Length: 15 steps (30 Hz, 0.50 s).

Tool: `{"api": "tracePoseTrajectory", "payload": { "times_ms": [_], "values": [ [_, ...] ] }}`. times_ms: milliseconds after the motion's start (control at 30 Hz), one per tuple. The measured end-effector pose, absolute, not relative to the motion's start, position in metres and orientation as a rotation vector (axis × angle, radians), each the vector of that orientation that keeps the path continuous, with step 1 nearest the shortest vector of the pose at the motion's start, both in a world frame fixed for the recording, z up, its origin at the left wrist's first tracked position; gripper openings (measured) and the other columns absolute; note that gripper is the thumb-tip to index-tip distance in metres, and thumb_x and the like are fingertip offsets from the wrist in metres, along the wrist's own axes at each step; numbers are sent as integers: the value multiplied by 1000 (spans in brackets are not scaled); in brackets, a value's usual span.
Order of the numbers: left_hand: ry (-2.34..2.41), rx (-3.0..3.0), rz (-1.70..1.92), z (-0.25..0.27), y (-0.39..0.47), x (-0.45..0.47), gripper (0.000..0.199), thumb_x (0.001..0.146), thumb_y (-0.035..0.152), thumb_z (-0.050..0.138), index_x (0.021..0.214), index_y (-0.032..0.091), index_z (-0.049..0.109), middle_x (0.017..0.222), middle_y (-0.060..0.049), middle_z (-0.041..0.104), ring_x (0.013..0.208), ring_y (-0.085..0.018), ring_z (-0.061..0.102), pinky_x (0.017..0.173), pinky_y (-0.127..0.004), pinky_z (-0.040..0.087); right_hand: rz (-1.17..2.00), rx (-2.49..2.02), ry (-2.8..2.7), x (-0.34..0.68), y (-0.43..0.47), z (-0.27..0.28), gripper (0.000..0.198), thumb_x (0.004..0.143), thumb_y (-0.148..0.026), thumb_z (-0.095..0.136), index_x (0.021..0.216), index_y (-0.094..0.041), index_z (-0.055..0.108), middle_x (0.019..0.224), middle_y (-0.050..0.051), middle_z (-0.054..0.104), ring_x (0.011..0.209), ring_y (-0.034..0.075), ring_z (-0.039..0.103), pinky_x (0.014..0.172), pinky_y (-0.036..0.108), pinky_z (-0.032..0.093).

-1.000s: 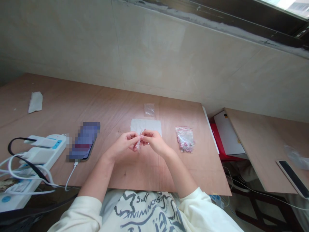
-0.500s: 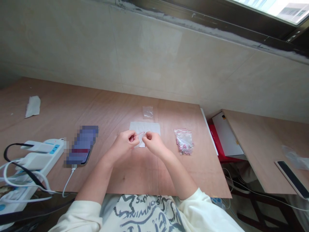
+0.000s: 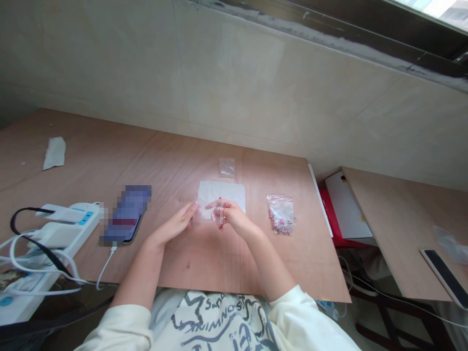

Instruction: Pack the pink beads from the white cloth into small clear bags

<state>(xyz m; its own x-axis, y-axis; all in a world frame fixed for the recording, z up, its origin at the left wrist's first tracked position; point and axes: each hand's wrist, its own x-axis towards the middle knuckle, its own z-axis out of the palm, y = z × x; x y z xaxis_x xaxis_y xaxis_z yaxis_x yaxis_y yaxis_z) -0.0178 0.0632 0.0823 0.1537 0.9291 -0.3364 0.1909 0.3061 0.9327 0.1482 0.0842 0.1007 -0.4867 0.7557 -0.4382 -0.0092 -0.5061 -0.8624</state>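
Note:
My right hand (image 3: 236, 218) pinches a small clear zip bag (image 3: 218, 214) with a reddish edge, over the lower part of a white sheet of paper (image 3: 223, 189). What the bag holds, if anything, is too small to make out. To the left, my left hand (image 3: 176, 224) has its fingers stretched out, with the fingertips at the paper's left edge and no object visible in it. A clear bag of pink and reddish beads (image 3: 281, 214) lies right of my right hand. Behind the paper is another small clear bag (image 3: 227, 167).
A phone (image 3: 129, 212) on a charging cable lies at the left, beside a white power strip (image 3: 69, 229) with tangled cords. A torn white paper piece (image 3: 54, 152) is farther back. At the right, a second table (image 3: 398, 214) bears another phone (image 3: 446, 275).
My hands have moved apart. The thin strip that was between my fingers is gone from there, and a small clear bag now shows in my right hand. My left fingers have straightened.

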Motion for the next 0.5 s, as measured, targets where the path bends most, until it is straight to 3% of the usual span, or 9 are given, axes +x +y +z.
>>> {"api": "tracePoseTrajectory", "payload": {
  "times_ms": [100, 267, 367, 500],
  "values": [
    [1179, 985, 710, 70, 64, -17, 33, 72, 49, 42, 75, 16, 48, 56, 3, 48, 44, -8, 44, 39, -18, 34, 2022, -1225, -1080, 145, 87, 94, 18, 62, -14, 45, 80, -15, 49, 46, -5, 48, 35, 7, 40, 33, 21, 38],
    [1228, 884, 855, 54, 70, -16, 34, 66, 48, 52, 70, 15, 46, 52, 6, 46, 38, -3, 39, 34, -14, 29, 1731, -1463, -873, 143, 87, 74, 13, 67, -24, 45, 76, -20, 35, 51, -7, 46, 37, 9, 45, 39, 27, 42],
    [1284, 850, 897, 45, 74, -19, 37, 62, 50, 54, 71, 14, 46, 51, 6, 47, 38, -3, 39, 34, -13, 30, 1570, -1484, -1004, 145, 85, 61, 16, 68, -34, 45, 70, -20, 40, 59, -4, 46, 43, 7, 43, 43, 23, 40],
    [1324, 847, 932, 39, 77, -20, 38, 60, 49, 56, 68, 14, 45, 50, 6, 47, 37, -3, 40, 34, -14, 31, 1267, -1596, -1233, 144, 85, 46, 14, 62, -31, 53, 65, -18, 49, 60, -4, 42, 53, 7, 39, 53, 20, 35]
  ]
}}
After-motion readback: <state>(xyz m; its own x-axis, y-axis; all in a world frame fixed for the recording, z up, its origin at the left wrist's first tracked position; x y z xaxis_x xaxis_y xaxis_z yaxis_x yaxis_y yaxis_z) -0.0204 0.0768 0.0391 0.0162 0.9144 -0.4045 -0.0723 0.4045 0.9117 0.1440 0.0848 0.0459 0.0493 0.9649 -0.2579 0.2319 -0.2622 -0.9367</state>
